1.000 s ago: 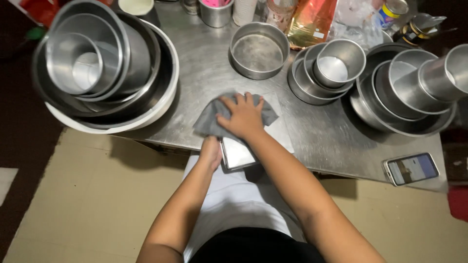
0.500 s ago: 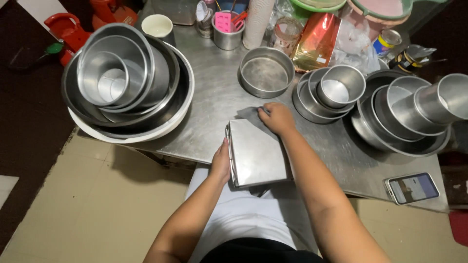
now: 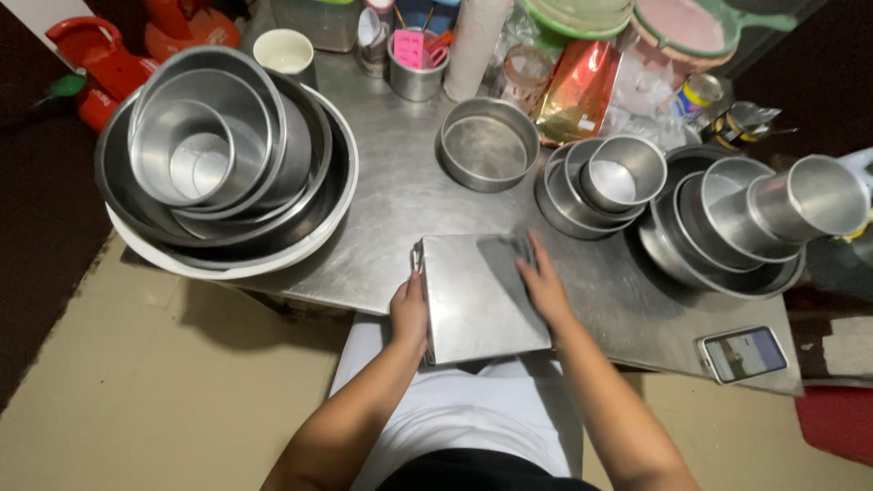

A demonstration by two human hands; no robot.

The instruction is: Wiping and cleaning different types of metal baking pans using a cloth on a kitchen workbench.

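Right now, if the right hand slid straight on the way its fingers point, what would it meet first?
The right hand points up the square metal pan; beyond its edge, probably the single round cake tin, though the nested tins sit close.

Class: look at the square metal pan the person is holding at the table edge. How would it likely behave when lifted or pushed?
The square metal pan looks rigid and thin-walled, so probably light. Its polished surface may slide easily on the steel table. The left hand grips its edge while the right hand presses on it, suggesting it needs steadying.

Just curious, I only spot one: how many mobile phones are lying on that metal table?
1. The phone lies screen up at the table's near right corner, right of the right hand.
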